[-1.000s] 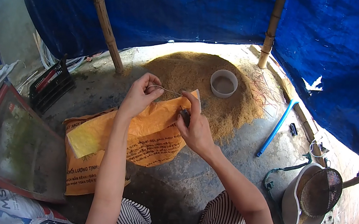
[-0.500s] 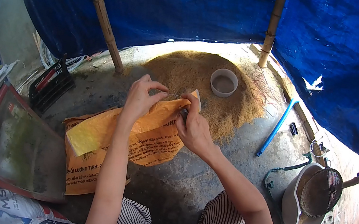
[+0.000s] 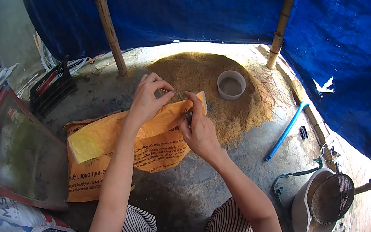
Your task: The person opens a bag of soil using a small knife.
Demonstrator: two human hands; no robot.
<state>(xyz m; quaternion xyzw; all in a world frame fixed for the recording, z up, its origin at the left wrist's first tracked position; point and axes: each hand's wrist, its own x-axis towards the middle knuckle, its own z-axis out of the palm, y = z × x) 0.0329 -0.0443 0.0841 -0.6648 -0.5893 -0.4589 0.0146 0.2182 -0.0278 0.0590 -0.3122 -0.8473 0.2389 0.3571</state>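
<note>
A printed orange sack (image 3: pixel 161 148) lies in front of me, with a folded yellowish flap and its top end raised towards my hands. My left hand (image 3: pixel 149 98) is closed in a pinch on a thin pale string (image 3: pixel 177 94) above the sack's upper edge. The string stretches towards the index fingertip of my right hand (image 3: pixel 200 133), which is at the sack's top corner. Partly hidden in the curled fingers of that hand is a small dark tool (image 3: pixel 189 115); its exact kind does not show.
Behind the sack is a brown grainy heap (image 3: pixel 183 67) with a white tub (image 3: pixel 231 85) on it. To the right lie a blue pipe (image 3: pixel 287 131) and a bucket (image 3: pixel 302 207) with a mesh sieve (image 3: pixel 332 199). A framed panel (image 3: pixel 26 154) and black crate (image 3: pixel 54 88) stand left.
My left hand has shifted very slightly, and the string between the hands now looks looped rather than straight. The right hand and the sack have barely moved.
</note>
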